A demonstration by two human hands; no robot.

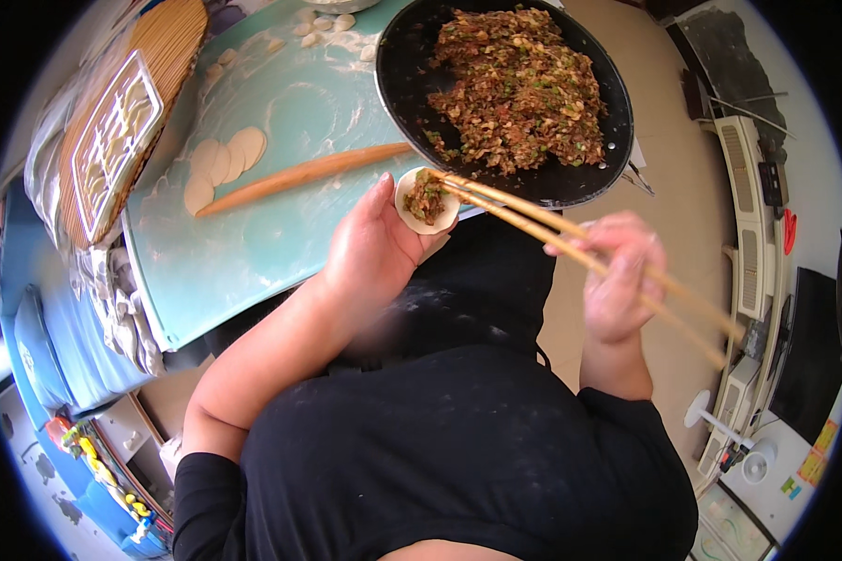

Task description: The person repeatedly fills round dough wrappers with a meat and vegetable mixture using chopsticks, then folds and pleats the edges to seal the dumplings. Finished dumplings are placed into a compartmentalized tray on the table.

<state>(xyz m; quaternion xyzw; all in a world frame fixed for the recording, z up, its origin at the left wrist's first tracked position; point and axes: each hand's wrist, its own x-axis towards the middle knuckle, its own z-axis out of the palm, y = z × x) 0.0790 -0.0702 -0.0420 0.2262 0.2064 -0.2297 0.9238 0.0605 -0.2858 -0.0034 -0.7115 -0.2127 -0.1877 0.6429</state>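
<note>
dumpling wrapper (428, 200) sits cupped in left hand (372, 251), fingers curled under it so the round skin forms a shallow bowl w/ a dab of filling in the middle. right hand (616, 279) grips a pair of chopsticks (571, 251) closed in a pinch hold, tips pressing onto the filling, prob to pack it down. black pan (398, 56) of minced filling is just behind, w/in easy reach. rolling pin (304, 174) lies on the floured teal board (253, 252), near a short row of flat wrappers (223, 161). woven tray (173, 42) far left.
</note>
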